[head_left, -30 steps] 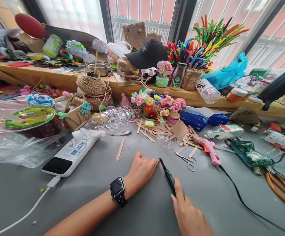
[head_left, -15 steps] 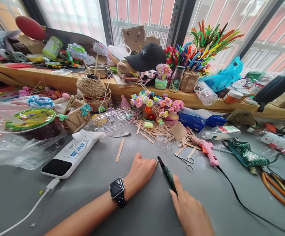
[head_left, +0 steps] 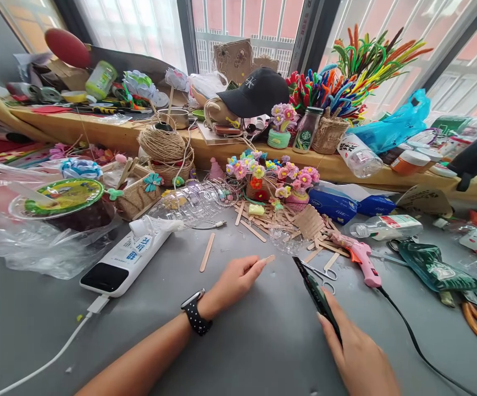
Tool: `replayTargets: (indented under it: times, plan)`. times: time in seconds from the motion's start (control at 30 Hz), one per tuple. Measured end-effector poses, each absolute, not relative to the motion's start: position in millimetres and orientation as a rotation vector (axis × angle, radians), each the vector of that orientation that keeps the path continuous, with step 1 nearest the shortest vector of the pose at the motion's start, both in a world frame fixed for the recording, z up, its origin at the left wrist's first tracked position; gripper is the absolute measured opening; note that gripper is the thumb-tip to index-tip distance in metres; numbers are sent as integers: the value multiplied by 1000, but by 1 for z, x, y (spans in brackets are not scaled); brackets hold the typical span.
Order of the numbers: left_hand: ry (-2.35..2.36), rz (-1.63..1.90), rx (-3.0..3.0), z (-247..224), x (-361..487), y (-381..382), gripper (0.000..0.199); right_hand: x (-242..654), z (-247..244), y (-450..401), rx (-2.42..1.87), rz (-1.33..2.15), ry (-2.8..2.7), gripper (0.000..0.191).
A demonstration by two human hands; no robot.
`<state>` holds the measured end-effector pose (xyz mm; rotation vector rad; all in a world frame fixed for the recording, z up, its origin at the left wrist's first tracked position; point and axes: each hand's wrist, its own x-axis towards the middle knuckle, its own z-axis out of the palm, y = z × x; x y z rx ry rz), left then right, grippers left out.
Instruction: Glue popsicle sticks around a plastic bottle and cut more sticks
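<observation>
Between thumb and fingers, my left hand (head_left: 238,281) pinches a small wooden craft stick (head_left: 270,259); only its tip shows, the rest is hidden in the fingers. A watch with a dotted black band (head_left: 198,316) is on that wrist. My right hand (head_left: 356,344) is wrapped round a dark green utility knife (head_left: 316,294), its dark blade end pointing up and to the left, apart from the stick. Just past the knife lie silver scissors (head_left: 328,273), partly covered by it. Another craft stick (head_left: 207,252) lies flat beyond my left hand.
A pile of craft sticks (head_left: 259,220) lies at the back centre. Right of it is a pink glue gun (head_left: 364,264) with a black cord. A white power bank (head_left: 127,258) and a lidded cup (head_left: 63,201) stand left. A crowded wooden ledge (head_left: 222,148) runs behind.
My right hand has drawn the knife to the right, away from my left hand. My left wrist has turned, and the stick's tip now shows. The view has shifted slightly.
</observation>
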<state>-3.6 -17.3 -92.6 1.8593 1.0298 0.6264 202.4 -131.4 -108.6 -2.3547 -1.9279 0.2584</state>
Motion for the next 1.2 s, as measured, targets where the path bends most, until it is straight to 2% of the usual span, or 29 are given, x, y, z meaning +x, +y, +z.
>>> replayTargets:
  times: [0.1,0.33,0.5,0.67,0.83,0.97,1.2]
  plan:
    - [1003,624,1814,-92,-4,-18,34,205,-110,-129,-2380,125,-2001,46]
    - [977,625,1786,-92,-3,-20,34,201,-115,-124,-2228,-473,-2073,42]
    - [993,686,1872,-92,-2,-21,36,206,-120,-121,-2098,-528,-2110,42]
    - [1066,712,2086,-94,0,-23,40,204,-112,-117,-1981,-286,-2035,42]
    - [1109,759,2416,-95,2,-29,35,182,-83,-103,-1662,353,-1747,26]
    - [1124,834,2557,-93,1,-33,29,162,-68,-86,-1553,849,-1441,31]
    - [1130,866,2545,-94,2,-33,27,151,-80,-75,-1414,1068,-1110,28]
